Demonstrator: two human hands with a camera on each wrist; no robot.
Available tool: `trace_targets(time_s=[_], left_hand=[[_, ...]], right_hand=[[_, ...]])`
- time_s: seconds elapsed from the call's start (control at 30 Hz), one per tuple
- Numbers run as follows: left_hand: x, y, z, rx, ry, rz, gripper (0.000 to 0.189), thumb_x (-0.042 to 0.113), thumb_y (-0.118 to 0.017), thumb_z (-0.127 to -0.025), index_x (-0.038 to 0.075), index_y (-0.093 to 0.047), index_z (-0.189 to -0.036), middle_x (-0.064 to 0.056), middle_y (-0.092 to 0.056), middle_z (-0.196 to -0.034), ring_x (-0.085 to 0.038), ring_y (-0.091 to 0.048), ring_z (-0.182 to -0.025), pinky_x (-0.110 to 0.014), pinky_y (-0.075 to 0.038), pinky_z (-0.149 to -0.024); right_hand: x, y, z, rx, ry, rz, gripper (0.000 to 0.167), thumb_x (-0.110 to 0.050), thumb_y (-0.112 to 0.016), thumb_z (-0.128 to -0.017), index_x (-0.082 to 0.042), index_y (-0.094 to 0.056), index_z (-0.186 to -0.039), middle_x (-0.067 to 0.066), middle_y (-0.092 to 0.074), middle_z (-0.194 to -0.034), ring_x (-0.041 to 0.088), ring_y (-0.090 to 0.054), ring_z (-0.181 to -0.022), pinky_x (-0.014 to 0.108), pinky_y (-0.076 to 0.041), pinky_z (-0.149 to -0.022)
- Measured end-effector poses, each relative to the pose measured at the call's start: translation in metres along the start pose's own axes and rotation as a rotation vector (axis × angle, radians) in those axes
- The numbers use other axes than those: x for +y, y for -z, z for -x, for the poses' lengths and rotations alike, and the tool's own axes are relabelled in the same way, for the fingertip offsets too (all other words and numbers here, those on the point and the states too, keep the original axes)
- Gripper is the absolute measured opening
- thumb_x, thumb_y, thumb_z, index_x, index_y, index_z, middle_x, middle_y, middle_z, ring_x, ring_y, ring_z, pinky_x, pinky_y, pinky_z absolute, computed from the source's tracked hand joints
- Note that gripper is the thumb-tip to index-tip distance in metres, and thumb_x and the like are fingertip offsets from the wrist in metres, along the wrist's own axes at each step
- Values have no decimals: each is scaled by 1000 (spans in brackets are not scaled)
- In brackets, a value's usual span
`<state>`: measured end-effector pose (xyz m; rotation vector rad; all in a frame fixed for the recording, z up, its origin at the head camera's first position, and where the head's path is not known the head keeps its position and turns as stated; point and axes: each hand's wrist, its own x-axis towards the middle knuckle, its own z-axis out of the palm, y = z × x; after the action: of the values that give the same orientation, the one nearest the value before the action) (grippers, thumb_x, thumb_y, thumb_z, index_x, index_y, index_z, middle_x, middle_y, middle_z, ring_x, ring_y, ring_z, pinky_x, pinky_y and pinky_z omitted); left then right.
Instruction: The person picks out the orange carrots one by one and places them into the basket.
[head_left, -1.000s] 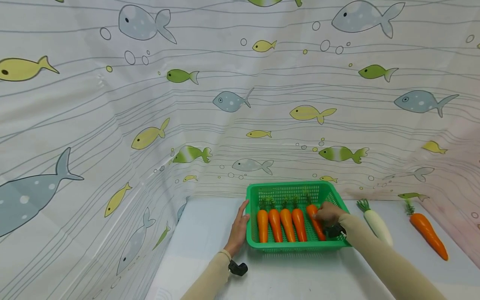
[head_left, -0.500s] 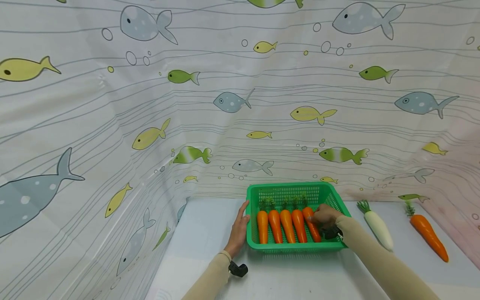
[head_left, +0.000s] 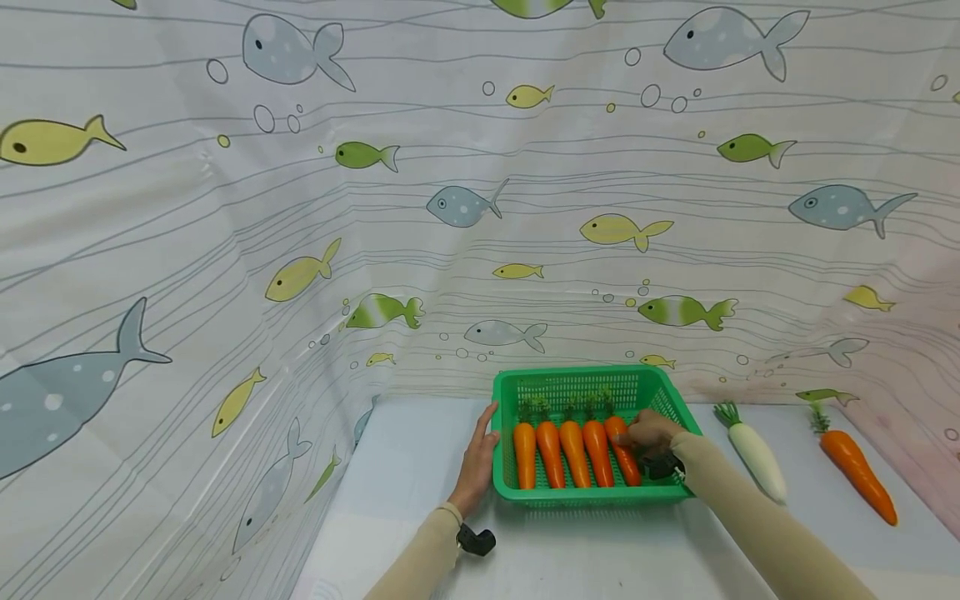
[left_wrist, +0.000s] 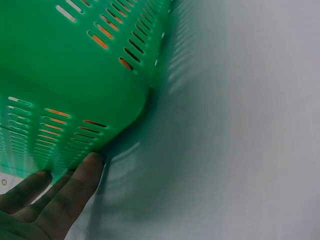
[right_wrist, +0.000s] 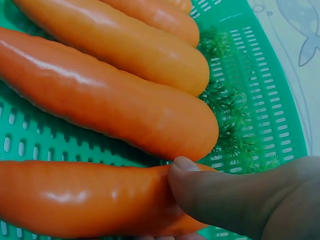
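A green plastic basket [head_left: 592, 494] with slotted walls holds several orange carrots lying side by side, leafy tops toward the back. Inside it, my right hand [head_left: 654, 430] grips the rightmost carrot [head_left: 628, 467]. In the right wrist view, the thumb presses on top of this carrot [right_wrist: 75, 200] near its leafy end, with fingertips partly showing beneath. Beside the basket's left wall is my left hand [head_left: 477, 467], its fingers extended against the outside. The left wrist view shows those fingers [left_wrist: 75, 195] touching the slotted wall near a lower corner.
To the right of the basket, a white radish [head_left: 756, 461] with green leaves lies on the white table [head_left: 390, 467]. Farther right lies another carrot [head_left: 858, 475]. A fish-patterned sheet [head_left: 465, 275] hangs behind and along the sides.
My right hand has shifted slightly left with the rightmost carrot, bringing it closer to its neighbour. During the last half second it has barely moved. My left hand stays at the basket's side.
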<state>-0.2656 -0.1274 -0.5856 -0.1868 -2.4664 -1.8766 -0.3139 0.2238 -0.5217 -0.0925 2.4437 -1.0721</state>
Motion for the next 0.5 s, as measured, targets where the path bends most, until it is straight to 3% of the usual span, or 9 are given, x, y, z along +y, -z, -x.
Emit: trace_targets(time_s=[0.1,0.2,0.5], left_hand=[[0,0,0,3,5,4,54,35,-31,-114,45,-27,-166,-1,-24,-177,-36,-23,-163,-69,-19,-128],[0,0,0,3,5,8,53,35,-32,-114,45,-28,-166,-2,-24,-177,-36,-23,-163,-70,-19,-127],[1,1,2,-1,7,1,53,37,-31,-114,46,-27,-166,-3,-24,-177,-39,-31,-160,-73,-24,-124]], right_hand=[[-1,1,-1,-11,-3,-1,45,-19,-69,-102,20,-64,-124,25,-74,-110,32,-75,-96,46,-65,-81],[-1,1,-2,-17,-8,-4,60,-19,-69,-102,25,-50,-139,31,-71,-119,39,-74,-105,47,-65,-84],[3,1,-4,-12,-8,6,71,-24,-70,-101,25,-42,-145,39,-60,-137,47,-67,-120,52,-63,-88]])
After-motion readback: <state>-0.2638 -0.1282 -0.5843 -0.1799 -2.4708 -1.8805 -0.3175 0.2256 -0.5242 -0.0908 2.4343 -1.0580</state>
